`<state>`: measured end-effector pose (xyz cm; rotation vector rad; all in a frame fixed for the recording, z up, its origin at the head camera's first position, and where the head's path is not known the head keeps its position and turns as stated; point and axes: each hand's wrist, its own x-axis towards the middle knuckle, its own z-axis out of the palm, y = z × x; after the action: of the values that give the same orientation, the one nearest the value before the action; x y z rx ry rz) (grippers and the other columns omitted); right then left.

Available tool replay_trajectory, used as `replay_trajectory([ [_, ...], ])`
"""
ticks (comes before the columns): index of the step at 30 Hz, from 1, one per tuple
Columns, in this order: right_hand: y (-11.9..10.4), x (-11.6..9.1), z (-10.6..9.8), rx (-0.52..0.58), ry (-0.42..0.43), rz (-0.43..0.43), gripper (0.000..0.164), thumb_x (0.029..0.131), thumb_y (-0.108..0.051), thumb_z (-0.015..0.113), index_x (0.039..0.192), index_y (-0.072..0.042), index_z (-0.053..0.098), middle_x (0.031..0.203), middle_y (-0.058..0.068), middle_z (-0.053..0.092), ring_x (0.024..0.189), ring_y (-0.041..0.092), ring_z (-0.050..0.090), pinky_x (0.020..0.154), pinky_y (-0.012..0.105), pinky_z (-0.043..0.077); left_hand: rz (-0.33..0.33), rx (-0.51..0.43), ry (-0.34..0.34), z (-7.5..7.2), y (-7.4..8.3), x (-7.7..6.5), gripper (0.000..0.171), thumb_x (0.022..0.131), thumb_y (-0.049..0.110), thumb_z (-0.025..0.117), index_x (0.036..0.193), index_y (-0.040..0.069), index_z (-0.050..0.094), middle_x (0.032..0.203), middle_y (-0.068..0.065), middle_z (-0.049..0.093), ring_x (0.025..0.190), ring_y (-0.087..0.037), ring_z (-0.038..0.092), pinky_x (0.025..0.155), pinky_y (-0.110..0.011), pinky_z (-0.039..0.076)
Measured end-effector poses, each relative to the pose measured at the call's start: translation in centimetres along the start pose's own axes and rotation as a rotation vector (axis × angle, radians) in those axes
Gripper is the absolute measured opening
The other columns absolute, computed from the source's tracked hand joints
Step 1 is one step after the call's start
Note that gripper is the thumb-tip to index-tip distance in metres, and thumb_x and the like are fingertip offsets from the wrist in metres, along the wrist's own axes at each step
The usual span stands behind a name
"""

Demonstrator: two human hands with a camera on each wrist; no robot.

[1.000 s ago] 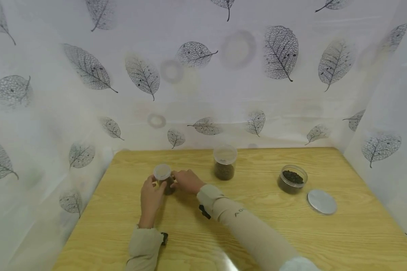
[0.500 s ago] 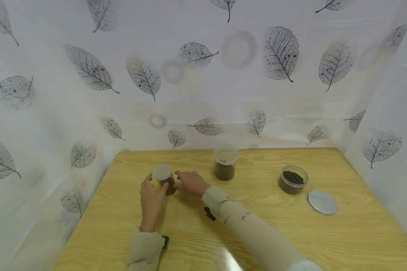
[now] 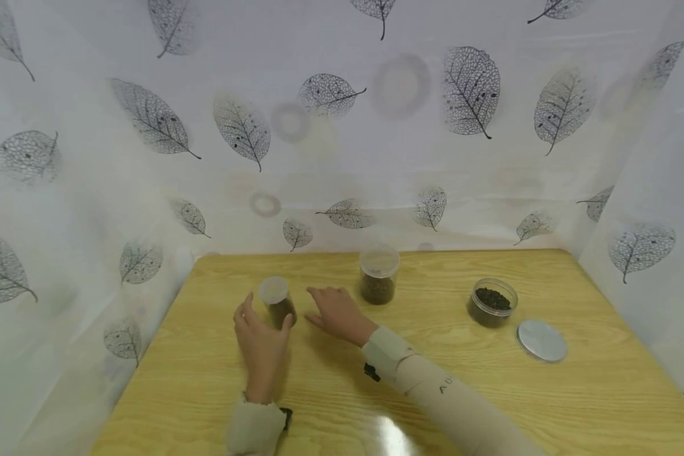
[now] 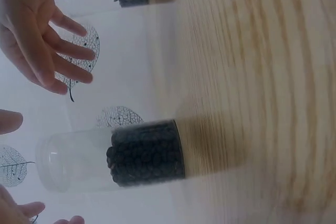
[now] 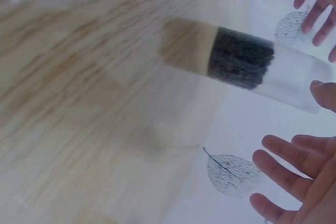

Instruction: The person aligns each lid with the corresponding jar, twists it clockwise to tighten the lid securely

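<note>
A clear plastic jar with a pale lid [image 3: 277, 305] stands upright on the left of the table, its lower part filled with dark beans [image 4: 147, 153]. My left hand [image 3: 262, 345] is just in front of and left of this jar, fingers spread, with a gap to it in the left wrist view. To the jar's right is my right hand [image 3: 342, 316], apart from it, its fingers [image 5: 289, 153] extended and loose. Neither hand holds anything.
A larger lidded jar [image 3: 378, 285] with dark contents stands at the back middle. Farther right is a low, open clear tub [image 3: 490, 316] of black grains, with a round silver lid [image 3: 541, 341] lying beside it. A leaf-print curtain [image 3: 342, 158] borders the wooden table [image 3: 462, 392].
Both hands have let go of the jar. The right hand has drawn back to the right and the left hand slightly toward me, while the jar stays in place.
</note>
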<state>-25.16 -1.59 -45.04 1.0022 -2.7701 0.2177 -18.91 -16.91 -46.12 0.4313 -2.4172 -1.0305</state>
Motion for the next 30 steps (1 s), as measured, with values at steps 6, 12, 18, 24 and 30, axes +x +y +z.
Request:
replay_trajectory([
  [6, 0.5, -3.1, -1.8, 0.026, 0.069, -0.017, 0.058, 0.093, -0.042, 0.053, 0.136, -0.004, 0.043, 0.118, 0.009, 0.065, 0.108, 0.024, 0.061, 0.093, 0.042, 0.048, 0.048, -0.062, 0.08, 0.7, 0.7, -1.0, 0.094, 0.071, 0.021, 0.08, 0.144, 0.005, 0.023, 0.139, -0.027, 0.027, 0.122, -0.045, 0.037, 0.094, -0.063, 0.038],
  [12, 0.9, -6.4, -3.5, -0.048, 0.182, -0.049, 0.058, 0.09, -0.044, 0.057, 0.134, -0.007, 0.046, 0.117, 0.005, 0.066, 0.104, 0.02, 0.062, 0.088, 0.039, 0.048, 0.143, -0.087, 0.146, 1.4, 1.4, -2.2, 0.101, 0.068, 0.018, 0.082, 0.145, 0.006, 0.019, 0.141, -0.03, 0.02, 0.124, -0.048, 0.03, 0.094, -0.066, 0.031],
  [18, 1.6, -9.6, -4.8, -0.08, 0.228, -0.049, 0.059, 0.088, -0.044, 0.06, 0.133, -0.009, 0.048, 0.119, 0.003, 0.064, 0.105, 0.02, 0.061, 0.09, 0.039, 0.048, 0.229, -0.125, 0.152, 1.9, 2.9, -3.5, 0.106, 0.068, 0.016, 0.082, 0.147, 0.008, 0.01, 0.145, -0.032, 0.011, 0.131, -0.049, 0.015, 0.098, -0.07, 0.02],
  [24, 2.6, -12.8, -6.0, -0.089, 0.283, -0.033, 0.057, 0.082, -0.042, 0.068, 0.128, -0.009, 0.054, 0.115, 0.004, 0.065, 0.102, 0.02, 0.062, 0.09, 0.042, 0.048, 0.34, -0.216, 0.109, 3.0, 4.9, -5.0, 0.105, 0.069, 0.011, 0.081, 0.146, 0.003, 0.011, 0.145, -0.031, 0.01, 0.134, -0.045, 0.011, 0.102, -0.067, 0.013],
  [30, 4.0, -15.8, -7.1, -0.101, 0.334, -0.041, 0.057, 0.077, -0.035, 0.074, 0.125, -0.009, 0.057, 0.112, 0.003, 0.066, 0.1, 0.018, 0.063, 0.09, 0.043, 0.049, 0.411, -0.23, -0.021, 4.3, 6.8, -6.8, 0.103, 0.069, 0.014, 0.081, 0.146, 0.005, 0.014, 0.146, -0.027, 0.012, 0.134, -0.043, 0.013, 0.103, -0.064, 0.02],
])
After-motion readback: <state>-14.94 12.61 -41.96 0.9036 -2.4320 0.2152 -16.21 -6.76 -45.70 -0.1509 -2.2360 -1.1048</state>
